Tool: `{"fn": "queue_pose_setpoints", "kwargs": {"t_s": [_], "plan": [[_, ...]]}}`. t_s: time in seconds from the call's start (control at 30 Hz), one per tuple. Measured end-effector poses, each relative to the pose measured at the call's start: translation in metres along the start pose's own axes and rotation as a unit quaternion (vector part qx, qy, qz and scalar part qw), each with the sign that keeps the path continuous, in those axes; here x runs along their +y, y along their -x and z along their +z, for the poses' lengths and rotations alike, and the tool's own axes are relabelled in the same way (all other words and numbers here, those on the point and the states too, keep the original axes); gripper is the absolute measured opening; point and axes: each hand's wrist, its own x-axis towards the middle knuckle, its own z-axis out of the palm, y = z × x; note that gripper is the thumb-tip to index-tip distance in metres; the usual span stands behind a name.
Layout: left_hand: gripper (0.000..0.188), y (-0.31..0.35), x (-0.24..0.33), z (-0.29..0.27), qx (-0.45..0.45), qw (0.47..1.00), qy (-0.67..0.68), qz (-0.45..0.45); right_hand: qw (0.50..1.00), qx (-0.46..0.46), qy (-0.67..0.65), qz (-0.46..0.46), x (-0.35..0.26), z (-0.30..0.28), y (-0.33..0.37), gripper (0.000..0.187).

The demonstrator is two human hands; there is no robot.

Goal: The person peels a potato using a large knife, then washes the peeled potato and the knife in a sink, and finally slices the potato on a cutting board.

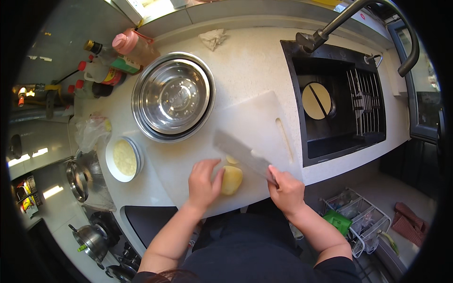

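Head cam: your R hand [286, 188] is wrapped round the handle of a big knife [243, 152], blade angled up-left over the cutting board [257, 113], kinda blurry tbh. Your L hand [204, 185] is half-curled, gap showing btwn thumb & fingers, thumb right up against the left side of a peeled yellow veg [232, 180] (looks like a potato). Can't tell how firm that contact is. Veg's on the board, near the edge closest to you, just below the blade, w/ a small pale slice [231, 159] btwn the two. Board's on the white counter [245, 61]. Nested steel bowls [177, 94] are up-left, and a white bowl [110, 162] w/ pale yellow food [124, 157] is further left. On your R: black sink [299, 113] w/ a wire rack [365, 101] inside. Crumpled white tissue [213, 39] at the back, fwiw.
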Motion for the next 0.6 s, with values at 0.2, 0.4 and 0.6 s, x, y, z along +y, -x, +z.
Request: {"fn": "queue_pose_setpoints", "kwargs": {"t_s": [0.2,0.4,0.6], "plan": [[0.033,-0.057,-0.004,0.017,-0.193,0.973,-0.045,-0.115,0.995,0.044,-0.024,0.083,0.007,0.019,0.002,0.046],[0.018,-0.063,-0.021,0.033,-0.176,0.984,0.007,0.025,0.993,0.041,-0.021,0.105,0.014,0.034,0.007,0.049],[0.026,-0.053,-0.032,0.031,0.068,0.966,-0.016,0.248,0.988,0.046,-0.055,0.135,0.016,0.033,0.009,0.043]]}}
